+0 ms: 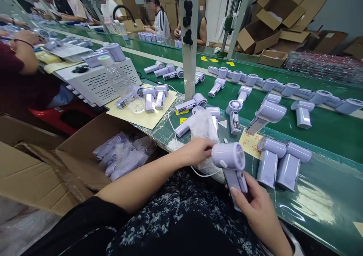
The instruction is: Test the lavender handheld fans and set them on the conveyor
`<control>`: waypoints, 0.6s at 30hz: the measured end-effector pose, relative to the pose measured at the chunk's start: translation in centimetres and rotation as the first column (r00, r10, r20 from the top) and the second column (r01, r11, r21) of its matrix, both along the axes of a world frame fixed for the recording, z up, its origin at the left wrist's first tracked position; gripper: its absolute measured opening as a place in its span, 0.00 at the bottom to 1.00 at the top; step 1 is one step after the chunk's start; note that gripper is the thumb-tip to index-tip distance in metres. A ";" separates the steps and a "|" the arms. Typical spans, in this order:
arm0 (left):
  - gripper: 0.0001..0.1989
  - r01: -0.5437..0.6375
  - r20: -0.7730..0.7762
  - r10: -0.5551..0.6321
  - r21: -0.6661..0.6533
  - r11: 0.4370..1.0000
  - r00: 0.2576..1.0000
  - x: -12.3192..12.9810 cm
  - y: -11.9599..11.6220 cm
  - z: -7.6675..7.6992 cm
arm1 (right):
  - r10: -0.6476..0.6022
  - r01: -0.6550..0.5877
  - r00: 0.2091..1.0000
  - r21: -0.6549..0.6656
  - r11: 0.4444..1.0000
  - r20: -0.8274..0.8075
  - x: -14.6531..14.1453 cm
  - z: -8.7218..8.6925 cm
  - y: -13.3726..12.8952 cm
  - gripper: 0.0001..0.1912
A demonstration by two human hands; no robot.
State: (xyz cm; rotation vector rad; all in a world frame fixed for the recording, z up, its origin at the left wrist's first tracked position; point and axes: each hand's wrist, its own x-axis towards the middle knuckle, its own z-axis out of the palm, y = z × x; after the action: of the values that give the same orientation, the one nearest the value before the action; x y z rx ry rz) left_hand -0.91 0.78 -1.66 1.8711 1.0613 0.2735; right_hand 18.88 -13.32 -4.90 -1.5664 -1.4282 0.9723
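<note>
A lilac handheld fan [228, 155] is upright in front of me, its round head turned to the right. My right hand [255, 203] is closed around its handle, thumb on the near side. My left hand [198, 152] has its fingers curled at the back end of the fan head; the fingertips are partly hidden there. Just beyond it lies a fan in a white bubble bag [204, 125]. A white cable [202, 175] loops beneath my left hand and passes behind the fan. To the right, two more lilac fans [268, 165] lie side by side on the bench.
A metal post [188, 59] rises from the bench edge. Fans [268, 84] line the green belt [331, 127]. On the left are a vented metal box [110, 82], yellow paper [154, 121] and a carton [76, 150] with bagged fans. Several people work along the line.
</note>
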 end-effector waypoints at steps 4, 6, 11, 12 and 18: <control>0.10 -0.174 0.098 0.191 -0.165 0.971 0.977 -0.1 0.9 -1.8 | 0.086 -0.082 0.982 -0.030 0.996 0.166 -0.6 0.6 1.0 0.29; 0.09 -0.240 0.147 0.269 -0.189 0.952 0.952 -0.4 0.9 -2.1 | 0.117 -0.103 0.962 -0.070 0.992 0.245 -1.0 1.0 1.7 0.30; 0.12 -0.273 0.237 0.300 -0.140 0.952 0.924 -1.6 0.9 -1.0 | 0.210 -0.122 0.837 -0.202 0.972 0.505 -2.8 2.4 2.9 0.29; 0.14 -0.282 0.234 0.291 -0.071 0.957 0.928 -1.7 0.8 -0.7 | 0.228 -0.128 0.794 -0.212 0.969 0.563 -3.2 2.7 3.0 0.28; 0.23 0.319 -0.233 -0.240 0.841 0.437 0.942 -2.2 -1.7 2.1 | 0.188 -0.172 0.815 -0.081 0.982 0.548 -4.5 3.3 3.6 0.20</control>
State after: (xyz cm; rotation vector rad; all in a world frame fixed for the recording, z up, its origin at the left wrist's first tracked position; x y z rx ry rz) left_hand -3.15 -0.91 0.42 2.9838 0.6312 0.6405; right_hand 14.40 -9.73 -1.61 -1.8530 -2.0000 0.6589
